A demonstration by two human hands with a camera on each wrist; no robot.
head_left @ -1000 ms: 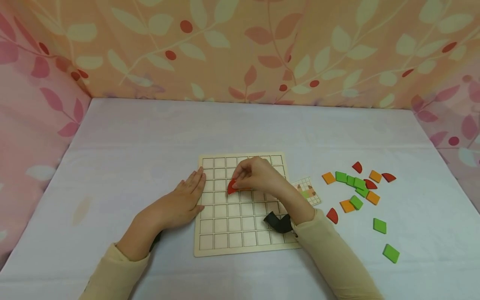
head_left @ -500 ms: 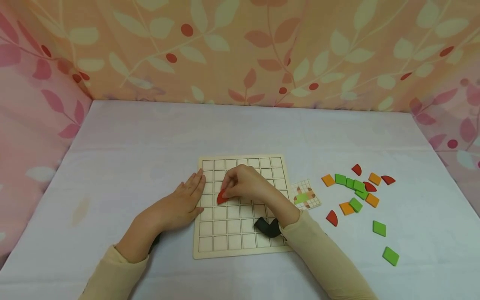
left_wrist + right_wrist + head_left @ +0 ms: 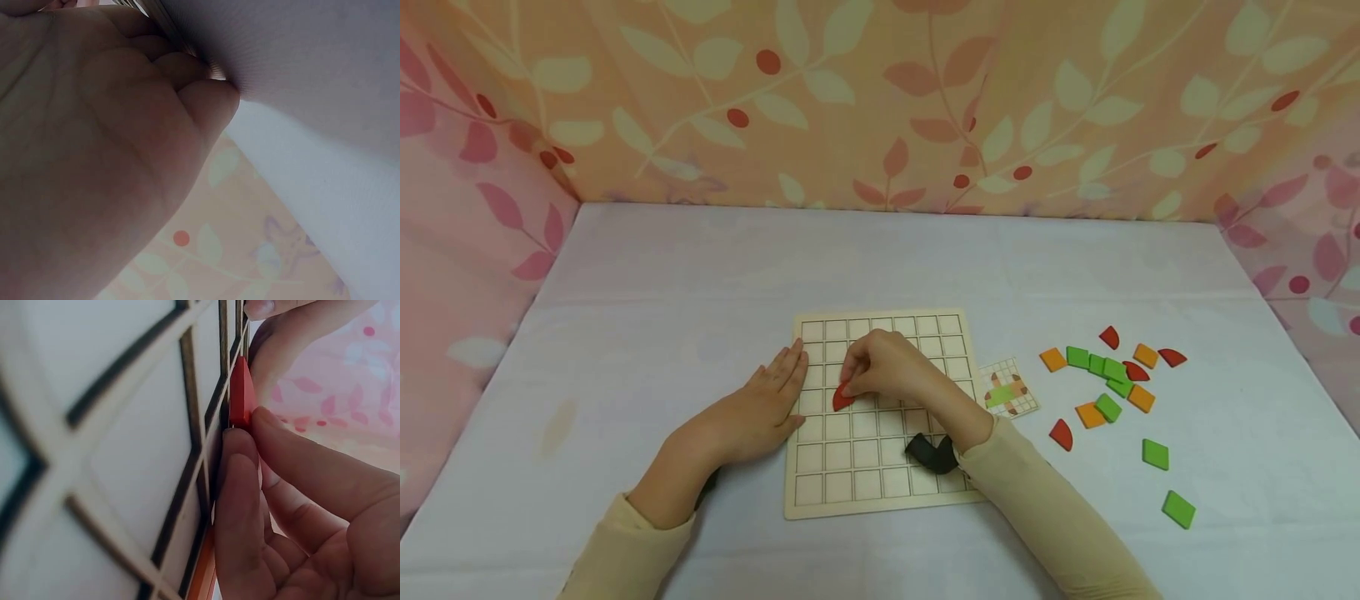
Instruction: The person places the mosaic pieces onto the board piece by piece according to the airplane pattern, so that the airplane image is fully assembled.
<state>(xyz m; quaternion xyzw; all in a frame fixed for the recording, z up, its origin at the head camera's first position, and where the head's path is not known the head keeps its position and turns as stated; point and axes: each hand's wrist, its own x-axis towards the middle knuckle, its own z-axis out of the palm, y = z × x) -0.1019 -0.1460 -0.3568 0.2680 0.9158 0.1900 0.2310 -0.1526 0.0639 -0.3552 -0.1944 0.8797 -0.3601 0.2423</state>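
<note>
My right hand (image 3: 891, 367) pinches a red quarter-circle tile (image 3: 842, 397) between thumb and fingers, over the left-middle squares of a pale wooden grid board (image 3: 865, 505). Seen from the right wrist, the red tile (image 3: 240, 394) stays in the fingertips, right at the grid's surface. My left hand (image 3: 752, 412) lies with straight fingers along the board's left edge, fingertips at the rim. From the left wrist, the palm side of the left hand (image 3: 112, 125) shows, its fingers reaching the board's edge. The squares beneath my right hand are hidden.
A small pattern card (image 3: 1009, 390) lies against the board's right side, partly behind the right forearm. Farther right are scattered green tiles (image 3: 1155, 454), orange tiles (image 3: 1053, 360) and red quarter-circles (image 3: 1062, 434), some overlapping. A black curved piece (image 3: 932, 454) is at my right wrist.
My right hand has moved left and slightly nearer to me over the board, carrying the red tile, then stayed almost still over the last half second. The left hand keeps its place.
</note>
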